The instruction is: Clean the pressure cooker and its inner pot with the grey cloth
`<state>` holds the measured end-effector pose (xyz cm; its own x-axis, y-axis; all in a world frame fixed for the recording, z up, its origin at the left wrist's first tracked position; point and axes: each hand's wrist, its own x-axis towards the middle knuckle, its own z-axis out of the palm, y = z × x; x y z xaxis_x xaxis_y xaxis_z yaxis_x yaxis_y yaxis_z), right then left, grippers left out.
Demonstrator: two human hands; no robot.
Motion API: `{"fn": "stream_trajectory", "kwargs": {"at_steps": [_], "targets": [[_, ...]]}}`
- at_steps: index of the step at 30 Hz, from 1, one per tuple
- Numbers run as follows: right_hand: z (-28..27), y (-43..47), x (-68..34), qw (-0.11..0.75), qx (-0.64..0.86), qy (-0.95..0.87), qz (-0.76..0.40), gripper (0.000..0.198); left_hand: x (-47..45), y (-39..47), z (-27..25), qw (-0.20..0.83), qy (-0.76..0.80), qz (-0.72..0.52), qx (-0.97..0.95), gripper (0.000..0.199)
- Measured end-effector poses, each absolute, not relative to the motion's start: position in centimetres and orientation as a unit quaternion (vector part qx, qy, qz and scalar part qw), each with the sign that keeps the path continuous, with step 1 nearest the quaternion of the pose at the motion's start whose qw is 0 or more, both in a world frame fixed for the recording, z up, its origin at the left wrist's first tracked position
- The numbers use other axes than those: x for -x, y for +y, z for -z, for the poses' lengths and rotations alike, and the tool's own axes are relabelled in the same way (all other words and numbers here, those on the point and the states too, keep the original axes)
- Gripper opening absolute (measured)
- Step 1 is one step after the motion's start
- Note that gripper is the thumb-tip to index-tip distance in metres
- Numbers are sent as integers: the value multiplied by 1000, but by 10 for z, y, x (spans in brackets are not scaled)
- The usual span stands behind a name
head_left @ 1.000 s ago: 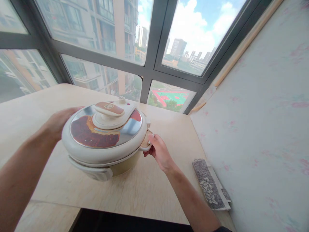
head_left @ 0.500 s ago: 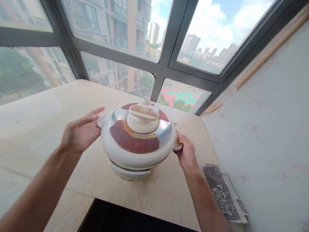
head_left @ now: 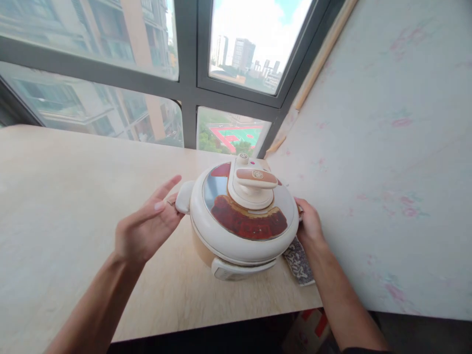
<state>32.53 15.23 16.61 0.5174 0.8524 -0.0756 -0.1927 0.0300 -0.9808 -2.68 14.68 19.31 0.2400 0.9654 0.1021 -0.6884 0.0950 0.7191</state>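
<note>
A white electric pressure cooker (head_left: 239,250) is between my hands, tilted slightly in the head view. Its lid carries a dark red patterned band, a shiny metal ring and a central handle (head_left: 257,178) with a tan top. My left hand (head_left: 142,231) holds the cooker's left side handle (head_left: 185,197), with fingers reaching beneath it and the thumb apart. On the other side, my right hand (head_left: 310,221) is closed around the right side handle, which is mostly hidden. Whether the base touches the table, I cannot tell.
The pale table (head_left: 73,191) extends left to the window frame (head_left: 189,73). A flower-patterned wall (head_left: 383,162) rises close on the right. A folded grey patterned cloth (head_left: 299,265) lies beside the cooker. Below the table's front edge is a bag with red patches (head_left: 309,330).
The cooker has moved right, closer to the wall and over part of the cloth, with both my hands on it. My view has turned right.
</note>
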Motion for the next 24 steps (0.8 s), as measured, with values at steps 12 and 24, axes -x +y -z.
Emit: {"fn": "stream_trajectory", "kwargs": {"at_steps": [12,24], "targets": [[-180,136,-404,659,605,-308,-323,28,-64,156,-180,763,121,-499,-393,68],[-175,91,-412,606,608,-260,-441,45,-65,149,-179,735,229,-525,-362,47]]}}
